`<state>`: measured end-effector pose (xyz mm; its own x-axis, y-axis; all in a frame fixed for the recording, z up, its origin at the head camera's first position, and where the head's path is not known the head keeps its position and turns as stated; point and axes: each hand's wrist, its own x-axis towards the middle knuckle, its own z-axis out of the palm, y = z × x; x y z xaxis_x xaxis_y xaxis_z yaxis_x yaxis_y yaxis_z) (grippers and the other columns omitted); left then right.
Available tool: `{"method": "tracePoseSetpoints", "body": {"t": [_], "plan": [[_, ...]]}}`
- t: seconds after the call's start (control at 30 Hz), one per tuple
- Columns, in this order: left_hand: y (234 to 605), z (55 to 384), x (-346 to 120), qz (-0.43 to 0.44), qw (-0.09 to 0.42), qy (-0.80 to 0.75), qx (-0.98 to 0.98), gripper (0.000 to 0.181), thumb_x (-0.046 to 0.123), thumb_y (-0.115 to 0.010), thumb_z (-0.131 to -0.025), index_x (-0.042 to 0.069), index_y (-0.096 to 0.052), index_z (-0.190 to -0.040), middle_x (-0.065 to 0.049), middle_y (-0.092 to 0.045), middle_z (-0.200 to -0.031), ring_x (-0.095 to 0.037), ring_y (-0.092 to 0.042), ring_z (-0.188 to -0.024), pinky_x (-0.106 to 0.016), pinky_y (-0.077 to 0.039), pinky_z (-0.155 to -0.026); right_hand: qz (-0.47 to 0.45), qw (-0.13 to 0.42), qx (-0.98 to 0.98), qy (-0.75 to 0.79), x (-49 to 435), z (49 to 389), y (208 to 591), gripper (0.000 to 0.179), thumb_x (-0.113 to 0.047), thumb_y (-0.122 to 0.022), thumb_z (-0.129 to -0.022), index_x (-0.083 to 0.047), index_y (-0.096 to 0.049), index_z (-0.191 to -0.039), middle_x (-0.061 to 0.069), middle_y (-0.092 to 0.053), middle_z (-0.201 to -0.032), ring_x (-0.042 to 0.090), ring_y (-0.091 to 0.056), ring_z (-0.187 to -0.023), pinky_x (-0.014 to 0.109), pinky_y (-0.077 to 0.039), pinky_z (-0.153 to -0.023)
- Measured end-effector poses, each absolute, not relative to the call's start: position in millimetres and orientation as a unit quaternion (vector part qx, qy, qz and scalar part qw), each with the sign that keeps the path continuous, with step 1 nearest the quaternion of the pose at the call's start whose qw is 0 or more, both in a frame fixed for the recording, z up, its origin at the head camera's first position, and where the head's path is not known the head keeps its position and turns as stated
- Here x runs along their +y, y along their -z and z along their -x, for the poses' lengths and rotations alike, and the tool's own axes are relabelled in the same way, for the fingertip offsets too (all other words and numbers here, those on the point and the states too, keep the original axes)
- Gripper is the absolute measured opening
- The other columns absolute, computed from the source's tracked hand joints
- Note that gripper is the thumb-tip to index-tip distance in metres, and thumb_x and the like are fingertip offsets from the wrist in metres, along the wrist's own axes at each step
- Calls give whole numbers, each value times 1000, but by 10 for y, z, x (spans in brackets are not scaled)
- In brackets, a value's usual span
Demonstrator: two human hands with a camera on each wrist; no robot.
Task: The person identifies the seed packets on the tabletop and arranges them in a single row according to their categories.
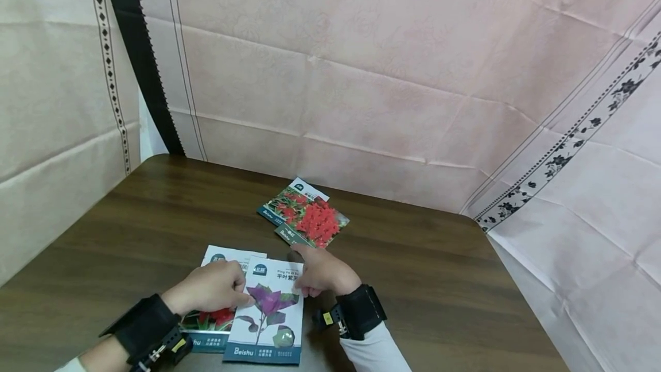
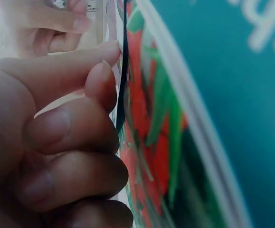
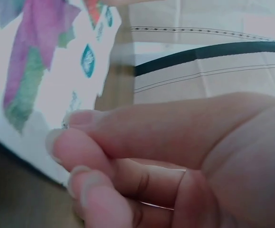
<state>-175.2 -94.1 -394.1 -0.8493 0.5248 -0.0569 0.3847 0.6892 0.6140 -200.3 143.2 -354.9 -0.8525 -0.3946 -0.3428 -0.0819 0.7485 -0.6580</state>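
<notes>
Pinching the right edge of a purple-flower packet [image 1: 268,317] between thumb and forefinger of the right hand [image 1: 326,271]; curling the fingers of the left hand [image 1: 214,286], apparently pinching the opposite edge with thumb and forefinger. Locating the same packet near the front of a brown table [image 1: 439,291], overlapping the right side of a red-flower packet [image 1: 217,319]. Showing farther back, near the far edge, a group of overlapping far packets [image 1: 317,223]. Risking, as a judgement, a crease in the thin-looking purple cover, from pressing both edges inward unevenly. Risking also a slip on the left, from holding so narrow a margin by fingertips. Possibly dragging the lower packet askew, from lying beneath the left knuckles. Possibly nudging the far group, from placing the right knuckles so close, without showing clear contact.
</notes>
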Motion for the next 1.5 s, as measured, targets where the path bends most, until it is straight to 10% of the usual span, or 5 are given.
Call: {"method": "tracePoseSetpoints", "body": {"t": [0.7,0.97,1.5], "plan": [[3026,1950,-673,-288,1,-319,903,33,45,-61,-84,21,-56,-63,8,-43,-53,-11,-43,-48,-26,-33,-47,152,-93,828,532,1513,2092,3238,38,-30,-60,-89,-15,-54,-123,2,-69,-85,15,-63,-68,33,-53,-66],[2776,2021,-583,-268,-108,-352,890,29,48,-59,-85,21,-61,-76,7,-51,-64,-13,-46,-60,-31,-38,-53,117,-112,784,599,1504,1896,2908,30,-15,-55,-92,-6,-53,-120,9,-68,-100,17,-65,-82,30,-53,-72],[3147,2382,-668,-201,-20,-426,882,47,54,-53,-86,14,-61,-111,-2,-58,-105,-22,-49,-101,-41,-44,-84,79,-136,778,609,1590,2163,3205,33,-35,-62,-87,-15,-59,-113,1,-64,-107,17,-56,-98,35,-48,-85]]}}
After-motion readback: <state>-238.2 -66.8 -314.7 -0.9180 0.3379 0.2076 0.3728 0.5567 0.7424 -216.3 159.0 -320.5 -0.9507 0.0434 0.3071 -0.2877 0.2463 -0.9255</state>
